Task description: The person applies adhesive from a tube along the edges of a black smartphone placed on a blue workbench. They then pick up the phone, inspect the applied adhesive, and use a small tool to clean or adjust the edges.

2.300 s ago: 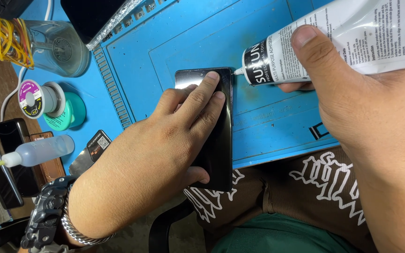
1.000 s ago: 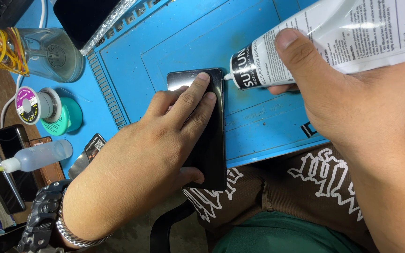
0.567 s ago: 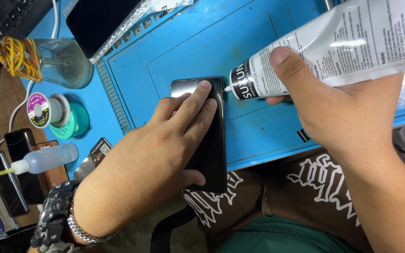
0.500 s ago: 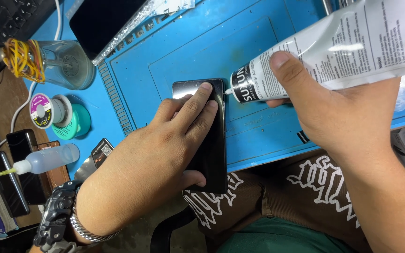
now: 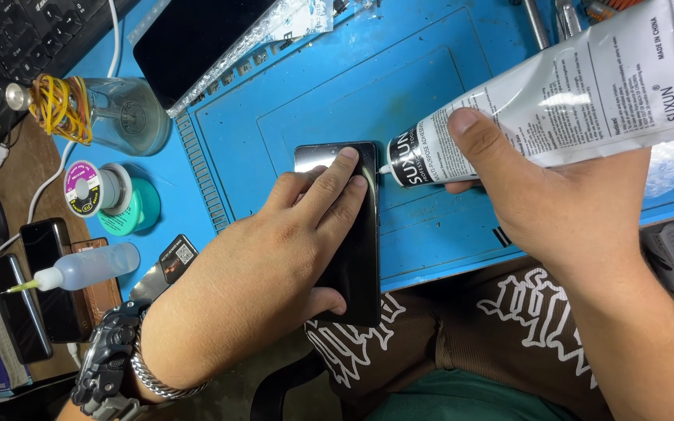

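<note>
A black smartphone lies on the blue work mat, its near end over the mat's front edge. My left hand presses flat on top of it, fingers reaching its far end and thumb curled under the near end. My right hand grips a large white adhesive tube with a black neck. The tube's fine nozzle touches the phone's right edge near the top corner.
A glass jar with rubber bands, solder spools, a clear squeeze bottle and several dark phones sit at the left. A dark screen panel lies at the back, a keyboard at the far left corner.
The tube's nozzle has crept a little along the phone's right edge near the top. My left hand has stayed pressed on the phone.
</note>
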